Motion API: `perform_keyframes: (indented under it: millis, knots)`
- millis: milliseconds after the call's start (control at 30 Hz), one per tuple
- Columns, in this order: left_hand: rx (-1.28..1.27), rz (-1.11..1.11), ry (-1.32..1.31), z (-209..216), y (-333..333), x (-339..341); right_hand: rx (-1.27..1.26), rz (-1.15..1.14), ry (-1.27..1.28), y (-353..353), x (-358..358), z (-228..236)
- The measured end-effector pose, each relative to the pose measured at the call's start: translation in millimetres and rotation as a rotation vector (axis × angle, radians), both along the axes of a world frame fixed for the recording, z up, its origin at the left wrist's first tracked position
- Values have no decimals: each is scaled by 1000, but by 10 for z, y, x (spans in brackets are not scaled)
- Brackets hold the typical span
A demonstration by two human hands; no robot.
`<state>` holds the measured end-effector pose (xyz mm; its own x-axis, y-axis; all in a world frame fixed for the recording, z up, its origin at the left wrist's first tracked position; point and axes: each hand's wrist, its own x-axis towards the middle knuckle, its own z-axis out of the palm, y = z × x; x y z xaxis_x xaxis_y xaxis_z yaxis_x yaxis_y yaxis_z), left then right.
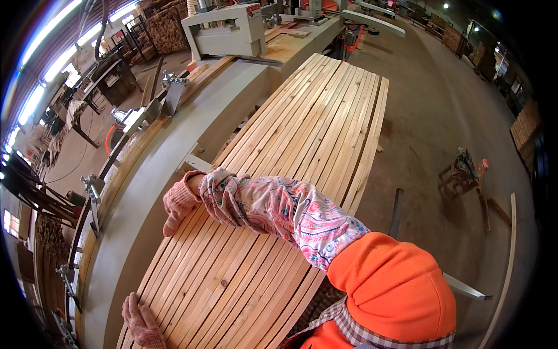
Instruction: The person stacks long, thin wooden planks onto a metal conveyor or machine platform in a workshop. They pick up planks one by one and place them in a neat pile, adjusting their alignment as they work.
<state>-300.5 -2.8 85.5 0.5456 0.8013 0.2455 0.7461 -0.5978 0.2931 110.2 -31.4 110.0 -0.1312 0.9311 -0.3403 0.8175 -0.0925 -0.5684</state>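
Long, narrow wooden strips (308, 122) lie side by side in a wide layer, running from the lower left away to the upper middle. My right arm, in an orange sleeve and a patterned sleeve cover, reaches across them to the left. At their left edge my right hand (181, 202), in a pink knitted glove, is bent with its fingers curled over the outer strip; part of its grip is hidden. Nearer to me, my left hand (142, 324), gloved in pink too, rests on the same edge with fingers stretched out.
Left of the strips runs a long grey machine bed (174, 154) with metal clamps (93, 189) along its far side. A grey machine housing (224, 32) stands beyond. On the floor to the right are a small wooden stand (462, 174) and a long thin board (507, 273).
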Motion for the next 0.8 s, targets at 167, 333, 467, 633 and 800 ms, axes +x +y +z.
perform_keyframes:
  millis: [167,333,467,633,800]
  knots:
    - [4,-21,-9,-34,28,-31,15,-11,4,-53,-18,46]
    - [16,-24,3,-41,47,-47,22,3,8,-35,-14,15]
    - [119,21,56,-115,63,-77,127,-9,-70,9,-112,7]
    - [50,34,72,2,1,5,192,-18,-117,67,-152,-77]
    - [82,86,61,40,-15,-45,195,-8,-99,104,-235,-39]
